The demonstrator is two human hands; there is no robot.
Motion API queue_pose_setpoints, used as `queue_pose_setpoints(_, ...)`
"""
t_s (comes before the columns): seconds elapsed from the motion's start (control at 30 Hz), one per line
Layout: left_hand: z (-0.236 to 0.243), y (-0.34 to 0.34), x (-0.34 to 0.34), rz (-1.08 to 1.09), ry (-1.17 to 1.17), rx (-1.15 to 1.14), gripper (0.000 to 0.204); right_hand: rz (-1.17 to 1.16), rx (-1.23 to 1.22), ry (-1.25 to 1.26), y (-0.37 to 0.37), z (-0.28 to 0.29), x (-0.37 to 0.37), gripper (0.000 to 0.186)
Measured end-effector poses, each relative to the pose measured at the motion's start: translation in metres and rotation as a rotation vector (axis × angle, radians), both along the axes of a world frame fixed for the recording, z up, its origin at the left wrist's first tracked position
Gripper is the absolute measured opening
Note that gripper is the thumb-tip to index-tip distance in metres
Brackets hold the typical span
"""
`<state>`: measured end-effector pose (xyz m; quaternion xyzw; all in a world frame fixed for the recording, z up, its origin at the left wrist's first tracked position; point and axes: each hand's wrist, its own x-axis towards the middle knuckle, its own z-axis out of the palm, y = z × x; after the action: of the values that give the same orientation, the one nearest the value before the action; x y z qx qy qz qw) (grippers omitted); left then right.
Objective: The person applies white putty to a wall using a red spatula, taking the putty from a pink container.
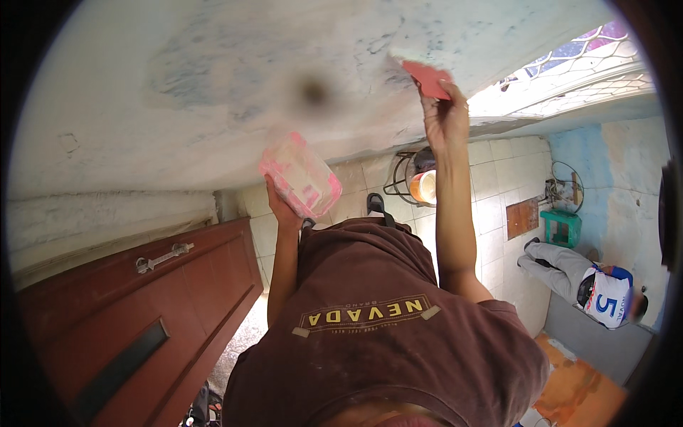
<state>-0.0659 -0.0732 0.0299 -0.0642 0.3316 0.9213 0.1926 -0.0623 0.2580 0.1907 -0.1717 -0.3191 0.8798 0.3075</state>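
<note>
My left hand (283,206) grips the side of a clear plastic tub (304,176) with pink edges, smeared inside with a whitish paste. The tub is tilted close to the lower part of the wall. Higher up and to the right, my right hand (448,117) pinches a flat red putty spreader (428,77), its far edge at the wall. Some white paste shows along that edge. The wall (235,128) is pale, with grey-blue mottled patches around the spreader. My left fingers are mostly hidden behind the tub.
A brown door (142,306) with a metal handle stands at left. An orange-and-white bucket (424,186) is by a dark metal-framed stool (402,174). A grilled window (576,71) is at upper right. Another person (601,292) and a green plastic stool (562,228) are far right.
</note>
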Motion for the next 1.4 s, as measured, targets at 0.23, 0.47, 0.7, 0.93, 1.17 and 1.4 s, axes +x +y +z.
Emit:
queue_pose_setpoints(0.23, 0.004, 0.012, 0.000, 0.050, -0.040, -0.024, 0.072, -0.016, 0.143, -0.444, -0.008, -0.100, 0.029, 0.019)
queue_pose_setpoints(0.47, 0.002, -0.006, 0.000, 0.020, 0.039, -0.058, 0.073, 0.082, -0.007, -0.126, -0.022, -0.051, -0.029, 0.015)
queue_pose_setpoints(0.7, 0.005, 0.001, -0.001, 0.001, -0.033, -0.022, 0.073, 0.046, 0.013, 0.063, -0.012, 0.033, 0.010, 0.014)
queue_pose_setpoints(0.93, 0.004, 0.026, 0.003, -0.025, -0.034, 0.006, 0.077, 0.113, 0.100, -0.078, 0.000, -0.037, 0.046, 0.014)
queue_pose_setpoints(1.17, 0.015, 0.055, 0.021, 0.033, -0.090, -0.027, 0.074, 0.194, 0.065, -0.247, 0.014, -0.084, 0.058, 0.019)
queue_pose_setpoints(1.4, 0.009, 0.068, 0.039, 0.142, -0.100, -0.057, 0.072, 0.353, 0.059, -0.318, 0.018, -0.101, 0.039, 0.022)
